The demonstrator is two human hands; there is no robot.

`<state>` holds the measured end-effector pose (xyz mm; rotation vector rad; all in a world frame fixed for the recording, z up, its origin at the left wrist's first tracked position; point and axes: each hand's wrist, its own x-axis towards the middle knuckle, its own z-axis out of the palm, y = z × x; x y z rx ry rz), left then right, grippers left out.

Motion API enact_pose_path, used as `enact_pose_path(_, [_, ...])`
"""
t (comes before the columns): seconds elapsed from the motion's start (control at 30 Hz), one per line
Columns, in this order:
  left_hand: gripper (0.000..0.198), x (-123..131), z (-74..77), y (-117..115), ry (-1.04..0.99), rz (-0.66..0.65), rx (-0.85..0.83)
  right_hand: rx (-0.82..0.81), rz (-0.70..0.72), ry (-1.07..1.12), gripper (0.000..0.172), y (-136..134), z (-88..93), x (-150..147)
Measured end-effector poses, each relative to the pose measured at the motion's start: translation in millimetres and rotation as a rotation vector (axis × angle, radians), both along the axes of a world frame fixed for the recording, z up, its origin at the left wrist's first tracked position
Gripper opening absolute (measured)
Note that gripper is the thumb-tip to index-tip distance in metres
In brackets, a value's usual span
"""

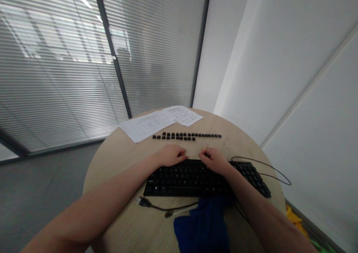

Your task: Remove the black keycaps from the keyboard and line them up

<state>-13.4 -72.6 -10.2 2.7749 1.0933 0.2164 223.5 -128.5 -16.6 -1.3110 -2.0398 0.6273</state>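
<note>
A black keyboard (179, 178) lies across the table in front of me. My left hand (172, 156) is curled at its rear left edge, thumb and fingers closed on that edge. Over the rear middle of the keyboard, my right hand (215, 160) is closed in a pinch. Thin wire ends (208, 147) stick up from it, like those of a keycap puller, and a small dark piece shows between the fingers. Beyond both hands, several loose black keycaps (184, 136) lie in two rows.
Printed sheets (151, 124) lie at the back of the round wooden table (112, 178). Nearest me are a blue cloth (203, 227), a USB plug (144, 202) with its cable, and a thin brush-like tool (169, 214). A black cable (275, 169) loops past the right edge.
</note>
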Motion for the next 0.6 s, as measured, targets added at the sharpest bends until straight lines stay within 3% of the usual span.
enact_pose_path(0.43, [0.043, 0, -0.5, 0, 0.023, 0.013, 0.003, 0.197, 0.016, -0.178, 0.031, -6, -4.6, -11])
enact_pose_path(0.6, [0.042, 0, 0.9, -1, 0.01, 0.025, 0.014, 0.176, -0.002, -0.105, 0.032, -4, -6.9, -9])
